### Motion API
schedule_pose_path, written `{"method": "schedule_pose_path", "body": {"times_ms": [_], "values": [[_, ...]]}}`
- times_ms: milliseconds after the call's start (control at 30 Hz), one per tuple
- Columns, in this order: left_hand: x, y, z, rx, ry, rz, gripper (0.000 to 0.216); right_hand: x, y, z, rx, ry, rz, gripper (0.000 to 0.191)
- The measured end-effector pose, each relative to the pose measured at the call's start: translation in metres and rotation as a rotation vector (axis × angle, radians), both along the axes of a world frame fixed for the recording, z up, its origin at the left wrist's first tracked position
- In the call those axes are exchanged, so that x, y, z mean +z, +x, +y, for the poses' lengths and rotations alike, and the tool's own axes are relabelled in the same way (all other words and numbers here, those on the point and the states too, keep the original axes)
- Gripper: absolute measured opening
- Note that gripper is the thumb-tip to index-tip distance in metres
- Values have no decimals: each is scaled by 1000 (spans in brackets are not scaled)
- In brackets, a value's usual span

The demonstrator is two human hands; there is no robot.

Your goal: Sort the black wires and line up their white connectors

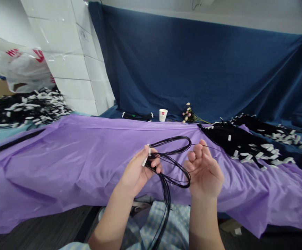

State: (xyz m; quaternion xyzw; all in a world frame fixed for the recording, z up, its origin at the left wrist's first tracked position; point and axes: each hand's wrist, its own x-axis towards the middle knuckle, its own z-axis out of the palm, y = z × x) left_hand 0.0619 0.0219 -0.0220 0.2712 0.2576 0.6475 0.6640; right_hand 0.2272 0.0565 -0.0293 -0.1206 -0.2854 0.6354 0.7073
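Note:
My left hand (137,170) is closed around a bundle of thin black cords (170,166) that have small white tags at one end. The cords loop out to the right and hang down toward my lap. My right hand (204,170) is beside the loops with its fingers curled, pinching one thin black strand that runs to the right toward the pile. Both hands hover over the front of the purple sheet (75,163).
A pile of black cords with white tags (255,142) lies to the right. Another such pile (28,107) and a white plastic bag (23,69) sit far left. A paper cup (163,115) and small flowers (189,114) stand before the blue cloth (205,69).

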Motion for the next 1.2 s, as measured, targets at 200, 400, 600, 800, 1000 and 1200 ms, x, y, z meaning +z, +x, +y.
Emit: {"method": "schedule_pose_path", "body": {"times_ms": [200,400,600,800,1000,1200], "values": [[0,-1,2,-16,-20,6,30,2,5,-2,-316,123,32,10],[-2,1,2,-31,6,40,30,5,16,-8,-324,291,20,10],[-3,0,1,-24,14,88,30,0,16,-17,-435,556,-502,12],[-5,0,2,-28,78,159,30,5,6,-23,-585,582,-934,10],[-5,1,0,-19,70,228,34,6,6,-22,-584,575,-1054,10],[-4,2,-1,2,62,252,34,6,7,-24,-590,564,-1090,11]]}}
